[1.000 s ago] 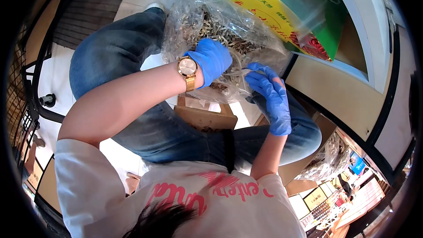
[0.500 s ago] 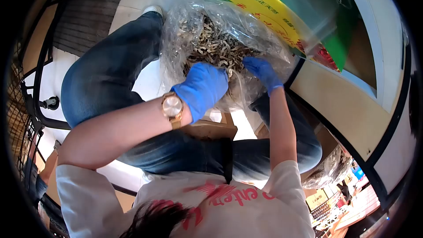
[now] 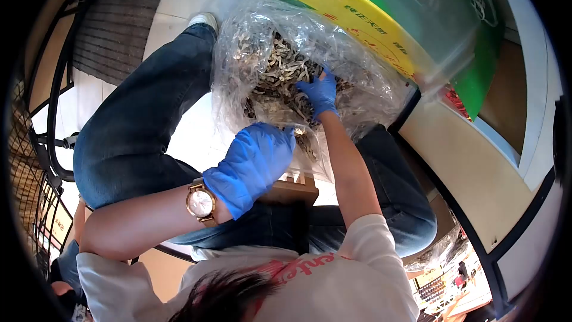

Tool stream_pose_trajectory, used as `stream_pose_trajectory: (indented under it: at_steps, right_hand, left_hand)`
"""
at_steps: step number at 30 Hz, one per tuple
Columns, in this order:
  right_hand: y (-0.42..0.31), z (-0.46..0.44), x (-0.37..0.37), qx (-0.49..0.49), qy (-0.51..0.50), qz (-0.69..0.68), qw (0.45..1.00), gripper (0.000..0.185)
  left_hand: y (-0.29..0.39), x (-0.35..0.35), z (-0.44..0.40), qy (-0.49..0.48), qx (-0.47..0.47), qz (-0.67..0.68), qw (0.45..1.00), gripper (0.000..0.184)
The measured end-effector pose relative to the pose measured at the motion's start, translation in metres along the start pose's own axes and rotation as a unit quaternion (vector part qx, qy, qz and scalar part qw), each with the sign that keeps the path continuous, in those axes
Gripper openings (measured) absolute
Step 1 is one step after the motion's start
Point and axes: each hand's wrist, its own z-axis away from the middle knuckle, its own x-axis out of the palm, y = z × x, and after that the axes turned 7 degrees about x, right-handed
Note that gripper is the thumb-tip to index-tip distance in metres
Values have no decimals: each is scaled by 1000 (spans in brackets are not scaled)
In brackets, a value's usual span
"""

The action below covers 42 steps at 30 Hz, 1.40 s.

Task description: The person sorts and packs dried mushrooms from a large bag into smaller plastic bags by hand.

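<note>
Dried strips (image 3: 286, 65) lie in the clear bag (image 3: 235, 83), beyond the left hand (image 3: 253, 164), which clenches its near edge. The right hand (image 3: 320, 94) reaches among them, its grip unclear. Should the left slip, slack plastic could spill strips toward the nearby wooden stool (image 3: 289, 193).

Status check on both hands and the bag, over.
Left hand closed on clear bag, near edge. Right hand at dried strips inside, thumb spread. Bag open, its loose plastic hiding some strips.
</note>
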Motion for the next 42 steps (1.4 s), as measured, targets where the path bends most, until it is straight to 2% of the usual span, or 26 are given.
stream_pose_trajectory:
  at_steps: [4,6,7,10,11,16,18,19,20,23,26,27,30,31,32,34,35,36,39,42]
  right_hand:
    - [17,-9,8,-67,67,-41,995,93]
    - [21,-11,1,2,4,3,1000,83]
    - [23,-12,0,1,4,3,1000,83]
    - [37,-11,2,0,-98,39,994,91]
    - [42,-12,10,34,-102,97,989,93]
    - [34,14,-8,67,-166,42,983,92]
    - [32,31,-15,39,-104,8,994,91]
    - [24,43,-24,34,-73,-16,997,79]
    - [27,46,-24,34,-69,-17,997,79]
    - [15,71,-41,58,-53,-277,958,47]
    - [29,79,-45,5,-4,-317,948,46]
    - [6,100,-66,36,-9,-350,936,46]
    - [-19,133,-97,44,16,-412,910,54]
    - [-19,139,-103,28,61,-374,925,53]
    - [-22,146,-109,26,63,-372,926,53]
    - [-32,164,-123,-6,125,-484,866,52]
    - [-37,173,-131,-35,144,-490,859,51]
    - [-44,184,-138,-36,144,-489,860,51]
    - [-65,212,-150,-115,259,-498,819,52]
    - [-83,234,-146,-103,246,-509,819,54]
  left_hand:
    - [-1,4,1,28,-7,59,998,33]
    - [0,5,2,46,-21,46,998,32]
    - [-2,6,2,47,-21,45,998,32]
    - [-3,8,2,93,13,64,993,27]
    - [-1,10,2,94,4,54,994,24]
    - [-7,17,-1,105,9,-1,994,14]
    - [-14,17,-3,93,12,6,996,9]
    - [-16,16,-5,89,12,4,996,7]
    - [-17,15,-5,91,14,2,996,7]
    - [-19,17,-6,115,22,-23,993,5]
    - [-19,14,-5,129,32,-44,990,6]
    - [-20,15,-6,134,34,-45,989,6]
    - [-19,10,-8,112,31,-51,992,7]
    - [-19,12,-12,88,19,-27,996,7]
    - [-20,13,-15,92,20,-27,995,7]
    - [-19,13,-18,70,42,-45,996,13]
    - [-16,12,-19,68,35,-48,996,28]
    - [-14,10,-20,70,35,-47,996,28]
    - [-14,6,-19,40,29,-39,998,36]
    - [-14,3,-17,40,40,-30,998,37]
